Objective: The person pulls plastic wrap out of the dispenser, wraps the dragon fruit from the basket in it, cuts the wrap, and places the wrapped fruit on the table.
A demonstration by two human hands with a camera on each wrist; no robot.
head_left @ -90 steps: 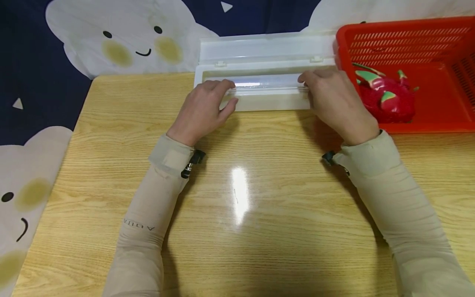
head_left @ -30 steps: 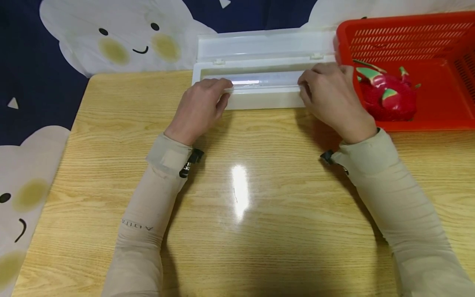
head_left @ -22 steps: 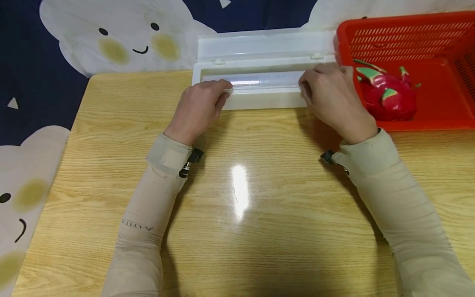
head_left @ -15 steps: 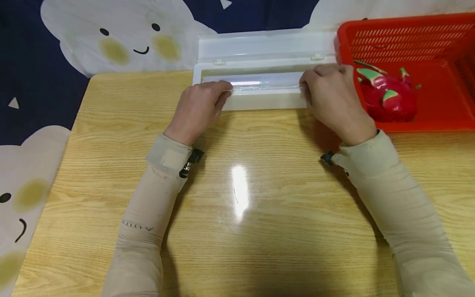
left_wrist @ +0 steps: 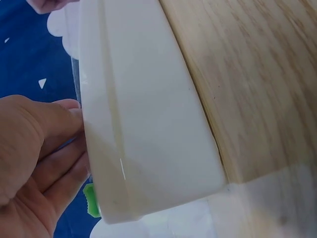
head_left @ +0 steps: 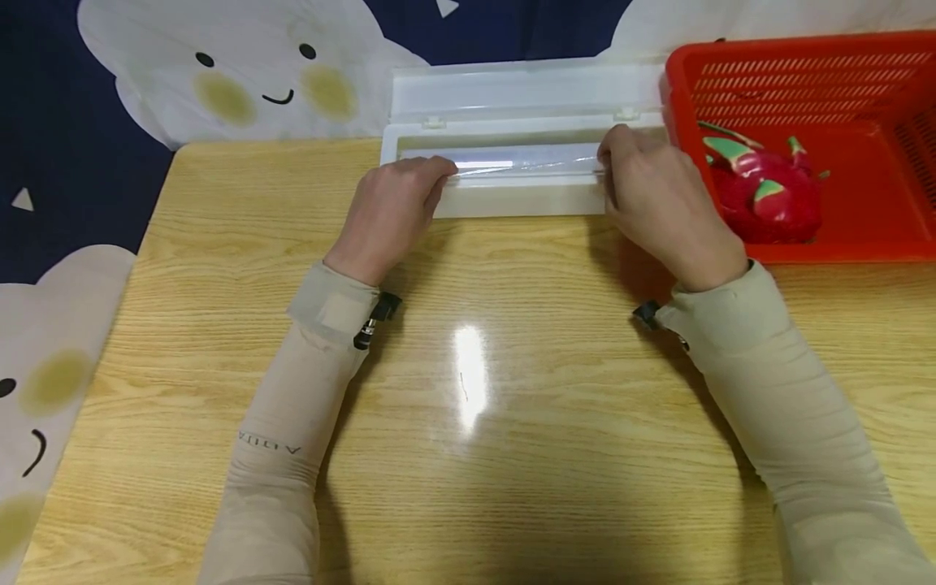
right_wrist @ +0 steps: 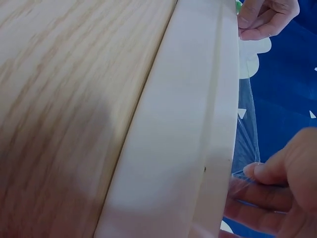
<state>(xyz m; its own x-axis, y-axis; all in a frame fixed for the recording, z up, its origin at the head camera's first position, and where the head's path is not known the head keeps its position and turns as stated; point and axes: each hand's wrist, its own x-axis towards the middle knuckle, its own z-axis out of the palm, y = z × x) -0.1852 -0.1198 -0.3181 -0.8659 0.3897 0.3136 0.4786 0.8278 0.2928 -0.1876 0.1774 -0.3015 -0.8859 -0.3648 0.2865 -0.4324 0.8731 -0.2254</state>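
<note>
A long white cling film box (head_left: 522, 201) lies at the far edge of the table, its lid (head_left: 526, 91) standing up behind. Inside, the roll (head_left: 544, 154) shows between my hands. At the box's left end my left hand (head_left: 387, 213) pinches the film's edge between thumb and fingers. Toward the right end my right hand (head_left: 669, 203) pinches it too. The right wrist view shows a clear strip of cling film (right_wrist: 247, 131) stretched above the box rim, between both hands. A small green piece (left_wrist: 91, 201) sits by the box end in the left wrist view.
A red plastic basket (head_left: 841, 250) stands against the box's right end, close to my right hand. It holds a pink dragon fruit (head_left: 778, 199) with green tips. The wooden table (head_left: 475, 504) runs to a cloud-patterned cloth (head_left: 263, 49) behind.
Both hands have gone from loose fingers over the box to pinching the film. Its edge has risen and now slants up toward the right hand, which has shifted slightly right.
</note>
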